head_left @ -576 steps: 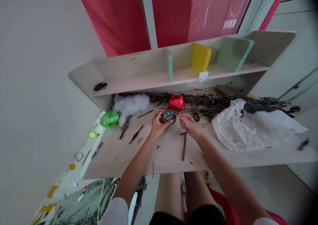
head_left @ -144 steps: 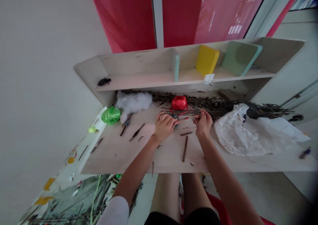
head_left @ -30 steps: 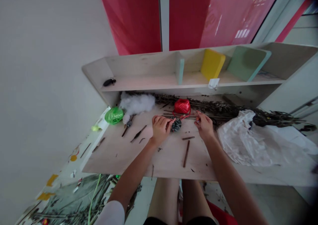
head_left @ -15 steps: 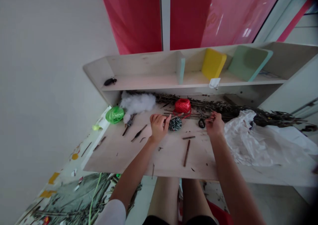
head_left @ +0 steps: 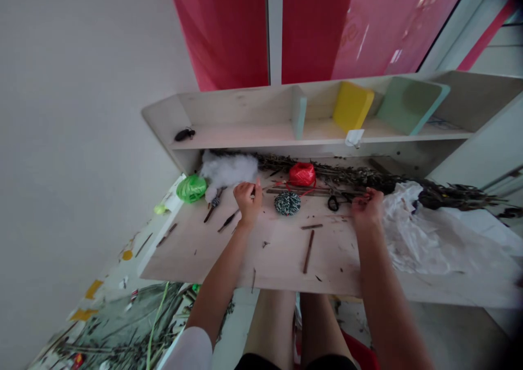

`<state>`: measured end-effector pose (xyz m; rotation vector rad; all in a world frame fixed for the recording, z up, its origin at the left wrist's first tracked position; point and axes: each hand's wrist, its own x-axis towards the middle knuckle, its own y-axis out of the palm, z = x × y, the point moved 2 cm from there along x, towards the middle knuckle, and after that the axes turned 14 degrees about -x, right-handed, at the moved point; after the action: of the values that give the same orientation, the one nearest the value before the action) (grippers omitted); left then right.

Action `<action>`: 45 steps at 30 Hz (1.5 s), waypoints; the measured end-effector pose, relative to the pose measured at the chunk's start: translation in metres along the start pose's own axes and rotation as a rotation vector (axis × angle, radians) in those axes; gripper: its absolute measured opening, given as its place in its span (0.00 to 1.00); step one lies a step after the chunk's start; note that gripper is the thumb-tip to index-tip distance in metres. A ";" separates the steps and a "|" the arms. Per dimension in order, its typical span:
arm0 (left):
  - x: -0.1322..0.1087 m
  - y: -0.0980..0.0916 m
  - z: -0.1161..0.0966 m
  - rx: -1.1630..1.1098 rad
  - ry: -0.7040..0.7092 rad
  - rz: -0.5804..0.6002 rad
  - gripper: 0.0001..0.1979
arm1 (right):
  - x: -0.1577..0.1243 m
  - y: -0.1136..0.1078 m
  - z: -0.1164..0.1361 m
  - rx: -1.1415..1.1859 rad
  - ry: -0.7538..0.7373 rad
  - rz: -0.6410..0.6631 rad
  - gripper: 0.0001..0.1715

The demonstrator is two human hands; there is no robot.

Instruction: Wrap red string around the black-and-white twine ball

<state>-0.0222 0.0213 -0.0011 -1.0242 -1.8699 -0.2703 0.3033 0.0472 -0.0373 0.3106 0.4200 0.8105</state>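
Note:
My left hand (head_left: 247, 200) hovers over the wooden desk (head_left: 278, 250), left of a black-and-white twine ball (head_left: 287, 202). Its fingers are curled in a pinch, and what they hold is too small to make out. My right hand (head_left: 366, 209) is closed too, just right of black scissors (head_left: 334, 202) lying on the desk. What it holds is hidden. The twine ball lies free between my hands. A red string ball (head_left: 302, 174) sits behind it, with a loose red strand.
A green string ball (head_left: 191, 188) and white fluff (head_left: 229, 169) lie at the back left. Dry twigs (head_left: 368, 176) run along the back, and a crumpled white plastic bag (head_left: 425, 234) lies on the right. Short sticks (head_left: 308, 252) are scattered on the desk. The shelf holds a yellow block (head_left: 352, 107), a green block (head_left: 411, 104) and a small black object (head_left: 184, 134).
My hands have spread apart. The left one moved left off the twine ball, and the right one moved right past the scissors. The twine ball now lies uncovered.

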 end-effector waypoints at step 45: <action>0.006 -0.010 0.034 -0.196 -0.484 -0.017 0.18 | -0.024 -0.001 0.027 -0.005 -0.476 -0.288 0.16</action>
<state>-0.0528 0.0375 -0.0114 -1.2924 -2.3205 -0.2324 0.3018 0.0256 -0.0078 0.4148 0.0125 0.4347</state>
